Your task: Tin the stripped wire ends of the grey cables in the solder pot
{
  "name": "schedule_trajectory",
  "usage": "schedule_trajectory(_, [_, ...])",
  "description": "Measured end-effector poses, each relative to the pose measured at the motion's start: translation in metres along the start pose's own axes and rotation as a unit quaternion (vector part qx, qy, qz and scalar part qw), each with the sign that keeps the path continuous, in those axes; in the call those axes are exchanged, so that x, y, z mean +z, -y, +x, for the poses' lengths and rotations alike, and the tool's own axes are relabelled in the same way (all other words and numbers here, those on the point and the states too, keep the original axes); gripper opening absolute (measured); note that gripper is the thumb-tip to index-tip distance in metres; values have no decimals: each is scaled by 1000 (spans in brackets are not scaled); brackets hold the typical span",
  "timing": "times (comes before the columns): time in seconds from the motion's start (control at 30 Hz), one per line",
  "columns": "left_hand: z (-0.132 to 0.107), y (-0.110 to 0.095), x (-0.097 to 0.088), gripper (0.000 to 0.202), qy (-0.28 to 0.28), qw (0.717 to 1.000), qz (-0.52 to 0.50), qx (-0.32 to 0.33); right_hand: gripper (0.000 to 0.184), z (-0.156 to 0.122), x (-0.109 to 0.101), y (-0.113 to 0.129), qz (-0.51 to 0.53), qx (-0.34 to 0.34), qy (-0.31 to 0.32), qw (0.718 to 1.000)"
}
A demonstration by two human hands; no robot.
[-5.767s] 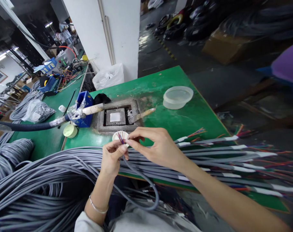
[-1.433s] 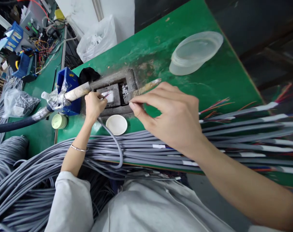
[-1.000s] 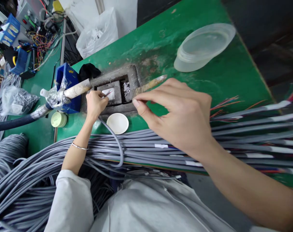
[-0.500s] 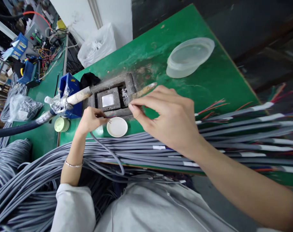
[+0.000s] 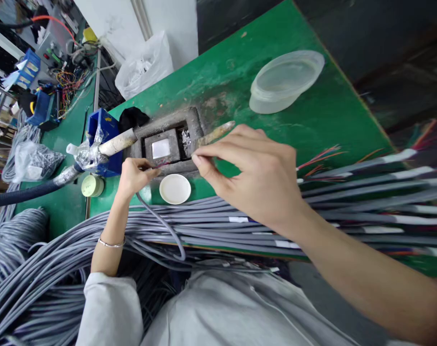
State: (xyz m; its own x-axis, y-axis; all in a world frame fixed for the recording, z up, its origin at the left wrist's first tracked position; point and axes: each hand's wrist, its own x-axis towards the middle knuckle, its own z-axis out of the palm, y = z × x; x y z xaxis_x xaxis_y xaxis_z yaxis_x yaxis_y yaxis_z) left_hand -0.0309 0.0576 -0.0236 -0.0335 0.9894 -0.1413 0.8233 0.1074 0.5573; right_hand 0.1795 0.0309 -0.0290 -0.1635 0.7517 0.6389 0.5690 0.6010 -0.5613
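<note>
"Currently, what does the head view show at the left hand (image 5: 135, 176)?"

"The left hand is closed in a pinch on a gray cable (image 5: 163, 222). The thin wires (image 5: 164, 164) at the cable's end project from the fingertips, above the white dish (image 5: 175, 189) and near the lower edge of the gray frame (image 5: 196, 126). The cable runs down from the hand and curves over the cable bundle (image 5: 211, 226)."

"What is the state of the right hand (image 5: 260, 170)?"

"Its thumb and forefinger are brought together at the tips, just beside the frame's right end. Whether a thin item sits between them cannot be told."

"Which parts surround the work position?"

"Inside the frame sits a square block (image 5: 173, 153) with a shiny silvery face (image 5: 161, 149). A stained stick (image 5: 219, 132) extends from the frame's right side. A whitish tube (image 5: 118, 142) points toward the frame from the left, near a blue bin (image 5: 115, 164). A translucent oval container (image 5: 286, 81) rests on the green table (image 5: 348, 129), beyond the right hand."
</note>
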Motion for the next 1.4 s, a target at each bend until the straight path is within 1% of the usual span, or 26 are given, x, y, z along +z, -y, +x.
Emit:
schedule_trajectory(0.07, [6,-3,4,20,-72,997,14,-20,13,-1,1,-1,-2,-17,-19,1000])
schedule_trajectory(0.1, [10,-4,7,20,-100,994,28,-27,12,-1,1,-2,-4,-22,-26,999])
schedule_trajectory(0.17, [18,-4,13,20,-135,989,61,-29,12,-1,2,-2,-6,-27,-30,999])
schedule_trajectory(0.27, [29,-1,21,20,-151,983,103,-21,13,-1,1,-2,-8,-30,-24,999])
schedule_trajectory(0.37, [33,3,26,20,-154,980,121,-15,12,-2,1,-2,-9,-32,-24,999])
schedule_trajectory(0.53, [36,6,31,20,-148,981,125,-14,12,-2,2,-1,3,-27,-20,999])
schedule_trajectory(0.63, [36,6,31,19,-151,983,105,-15,13,-2,2,0,7,-27,-23,999])
schedule_trajectory(0.73, [31,4,24,16,-167,985,41,-22,13,0,2,-1,0,-31,-28,999])
schedule_trajectory(0.87, [13,-5,9,15,-169,978,-122,-29,12,0,4,-1,-10,-40,-43,998])
schedule_trajectory(0.97, [-7,-16,4,19,-162,955,-248,-31,10,0,10,0,5,-33,-51,998])
schedule_trajectory(1.1, [-29,-32,6,21,-156,908,-386,-50,9,-3,19,4,44,-38,-53,997])
schedule_trajectory(1.2, [-40,-39,10,20,-144,886,-438,-51,7,-5,24,8,42,-79,-81,993])
schedule_trajectory(1.3, [-48,-43,13,21,-133,878,-457,-50,7,-6,24,11,17,-114,-89,989])
schedule_trajectory(1.4, [-55,-47,19,28,-126,874,-467,-39,9,-8,25,13,12,-135,-89,987])
